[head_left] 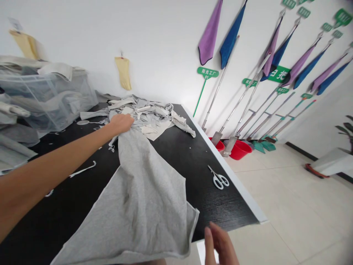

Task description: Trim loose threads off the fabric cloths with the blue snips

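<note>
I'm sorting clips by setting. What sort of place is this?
Likely a small textile workroom, perhaps in a factory: grey fabric and cut scraps on a black table, scissors, and labelled mops racked on the wall.

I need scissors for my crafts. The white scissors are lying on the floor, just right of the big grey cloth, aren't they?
Not the floor. The head view shows the white scissors lying on the black table, just right of the big grey cloth.
</note>
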`<action>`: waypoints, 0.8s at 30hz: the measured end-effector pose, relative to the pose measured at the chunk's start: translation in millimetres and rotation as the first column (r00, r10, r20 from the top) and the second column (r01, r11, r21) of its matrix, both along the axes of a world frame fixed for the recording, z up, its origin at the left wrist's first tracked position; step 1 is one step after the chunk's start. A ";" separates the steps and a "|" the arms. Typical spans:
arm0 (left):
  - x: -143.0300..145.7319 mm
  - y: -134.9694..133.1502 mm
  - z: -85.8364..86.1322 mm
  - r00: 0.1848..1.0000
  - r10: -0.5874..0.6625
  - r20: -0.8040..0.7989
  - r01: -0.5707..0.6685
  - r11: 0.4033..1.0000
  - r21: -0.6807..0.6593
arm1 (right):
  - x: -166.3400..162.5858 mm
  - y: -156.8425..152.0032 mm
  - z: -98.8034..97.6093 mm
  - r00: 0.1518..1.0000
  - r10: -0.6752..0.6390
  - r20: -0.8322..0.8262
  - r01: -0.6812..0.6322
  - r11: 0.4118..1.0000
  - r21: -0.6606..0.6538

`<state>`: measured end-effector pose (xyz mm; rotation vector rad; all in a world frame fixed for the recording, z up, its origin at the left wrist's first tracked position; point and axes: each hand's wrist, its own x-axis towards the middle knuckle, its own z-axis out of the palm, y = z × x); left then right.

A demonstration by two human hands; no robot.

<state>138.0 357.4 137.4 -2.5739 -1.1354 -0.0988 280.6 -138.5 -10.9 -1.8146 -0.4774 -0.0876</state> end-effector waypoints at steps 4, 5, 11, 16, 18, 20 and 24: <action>15.4 -51.7 16.7 0.978 -0.197 0.074 0.200 0.979 -0.040 | 32.9 33.5 29.7 0.934 0.339 0.113 -0.293 0.907 -0.302; 19.3 -71.2 17.5 0.962 -0.259 0.088 0.265 0.962 -0.059 | 37.3 38.4 31.5 0.907 0.408 0.102 -0.344 0.859 -0.379; 25.3 -208.7 -13.9 0.770 -0.601 0.213 0.638 0.711 -0.296 | 31.6 41.2 27.3 0.829 0.556 0.062 -0.441 0.718 -0.538; 8.8 -270.0 -52.7 0.787 -0.601 0.137 0.600 0.695 -0.397 | 41.1 30.1 31.7 0.867 0.493 0.066 -0.390 0.757 -0.525; -2.3 -275.5 -65.4 0.828 -0.556 0.080 0.540 0.750 -0.382 | 50.1 20.5 32.6 0.913 0.407 0.033 -0.341 0.804 -0.487; -14.7 -276.6 -76.0 0.858 -0.512 0.041 0.490 0.793 -0.363 | 55.3 8.6 32.4 0.956 0.293 -0.012 -0.269 0.862 -0.429; -36.6 -278.8 -90.1 0.899 -0.437 -0.006 0.412 0.852 -0.322 | 41.1 -13.8 25.7 0.986 0.144 -0.085 -0.164 0.934 -0.317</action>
